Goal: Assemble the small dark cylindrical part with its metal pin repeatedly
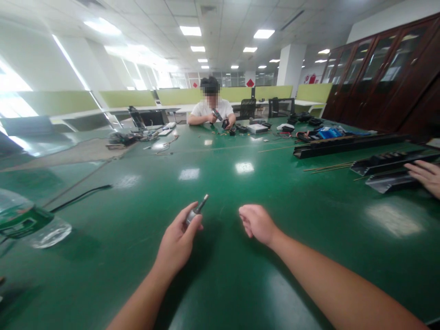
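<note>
My left hand (177,240) is closed around a small silver-bodied piece with a dark shaft and pale tip (200,208). Its tip points up and away from me, and my fingers cover part of its body. To the right, apart from that piece, my right hand (257,223) hovers over the green table (220,275) with its fingers curled in. Whatever those fingers may hold is hidden from this side.
A clear plastic bottle with a green label (25,220) lies at the left, near a black cable (80,198). Black metal channels (343,145) and thin rods lie at the right, where another person's hand (426,176) reaches in. Across the table a co-worker (211,110) holds a tool.
</note>
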`<action>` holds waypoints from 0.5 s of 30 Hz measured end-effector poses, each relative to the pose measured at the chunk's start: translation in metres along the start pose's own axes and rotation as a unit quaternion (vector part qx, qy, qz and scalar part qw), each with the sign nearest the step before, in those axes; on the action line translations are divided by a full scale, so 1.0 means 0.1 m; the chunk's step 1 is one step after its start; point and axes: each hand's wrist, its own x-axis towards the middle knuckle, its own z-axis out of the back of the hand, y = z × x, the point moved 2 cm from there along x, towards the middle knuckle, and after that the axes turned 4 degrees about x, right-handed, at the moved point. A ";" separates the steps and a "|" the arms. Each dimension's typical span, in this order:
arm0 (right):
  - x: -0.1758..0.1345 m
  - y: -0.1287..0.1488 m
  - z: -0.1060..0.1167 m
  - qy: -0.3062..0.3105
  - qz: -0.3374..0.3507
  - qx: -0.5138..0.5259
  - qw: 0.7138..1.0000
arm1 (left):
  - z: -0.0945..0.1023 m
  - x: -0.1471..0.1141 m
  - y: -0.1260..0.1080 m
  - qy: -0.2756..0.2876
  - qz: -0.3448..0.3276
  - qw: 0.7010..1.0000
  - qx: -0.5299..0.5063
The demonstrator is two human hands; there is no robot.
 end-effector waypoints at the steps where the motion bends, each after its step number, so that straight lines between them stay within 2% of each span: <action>1: 0.00 -0.01 0.00 0.002 -0.007 -0.014 1.000 | 0.00 0.01 0.01 -0.001 0.006 1.000 -0.010; 4: 0.00 -0.02 0.00 0.001 -0.016 -0.064 0.998 | -0.01 0.03 0.04 -0.007 0.024 0.998 -0.054; 9: -0.02 0.01 -0.01 0.001 0.026 -0.152 0.988 | -0.02 0.05 0.04 -0.014 0.058 0.983 -0.173; 15: -0.03 0.02 -0.02 0.013 0.027 -0.169 0.985 | -0.01 0.03 0.00 -0.020 0.094 0.978 -0.187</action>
